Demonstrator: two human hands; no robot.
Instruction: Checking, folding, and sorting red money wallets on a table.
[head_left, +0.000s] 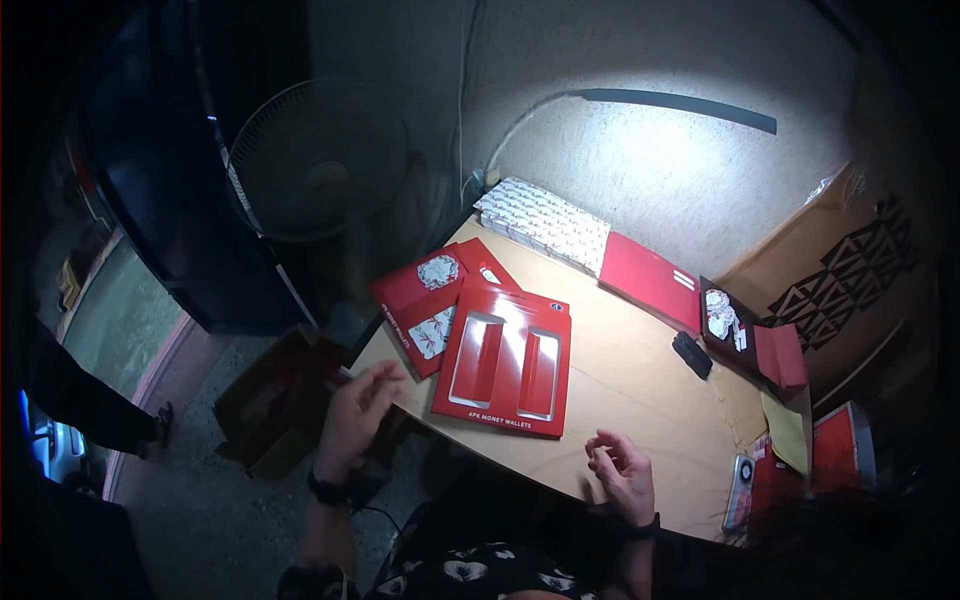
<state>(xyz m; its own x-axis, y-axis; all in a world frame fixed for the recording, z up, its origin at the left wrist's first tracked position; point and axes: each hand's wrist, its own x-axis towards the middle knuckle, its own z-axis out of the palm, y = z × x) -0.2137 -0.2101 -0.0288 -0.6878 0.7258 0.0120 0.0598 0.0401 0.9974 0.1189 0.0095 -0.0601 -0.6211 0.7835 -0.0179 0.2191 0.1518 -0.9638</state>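
Observation:
In the middle of the table lies a red flat box with two tall window cut-outs and pale printing along its near edge. Red shows through parts of both windows. Under its left side rests a red package with white patterned pieces, and another red piece shows beside it. My left hand hovers off the table's left edge, fingers loosely bent and apart, nothing in it. To the right of the box, over the near table edge, my right hand is half curled and holds nothing visible. Neither hand touches the box.
Along the wall stand a white patterned stack, a red stack and a dark box. A black object, yellow paper and a phone lie at right. A cardboard box sits on the floor beside a fan.

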